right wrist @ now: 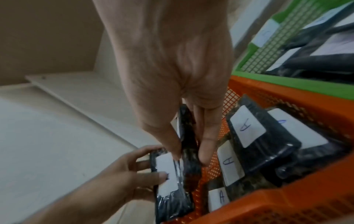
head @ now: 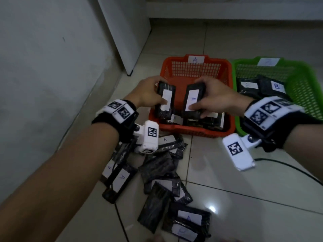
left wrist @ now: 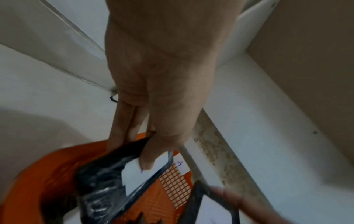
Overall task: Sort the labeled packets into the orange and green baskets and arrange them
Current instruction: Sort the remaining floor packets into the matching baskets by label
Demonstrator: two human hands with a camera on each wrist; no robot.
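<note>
Both hands hold black packets upright over the orange basket [head: 190, 131], which bears an A tag. My left hand [head: 159, 93] grips one packet [head: 169, 106], thumb on its white label; in the left wrist view this hand [left wrist: 145, 153] pinches the same packet [left wrist: 103, 184] above the basket [left wrist: 38, 174]. My right hand [head: 196, 95] grips an A-labelled packet [head: 192, 97], seen edge-on [right wrist: 188, 136] between thumb and fingers [right wrist: 190, 154]. Several A packets [right wrist: 247, 130] lie in the basket's right part. The green basket [head: 300, 88] on the right holds B packets [head: 276, 87].
A loose pile of black packets [head: 157, 173] lies on the tiled floor in front of the orange basket, some labelled A. A dark cable [head: 288, 168] runs across the floor at the right. A wall [head: 43, 75] and a white panel [head: 125, 32] close off the left.
</note>
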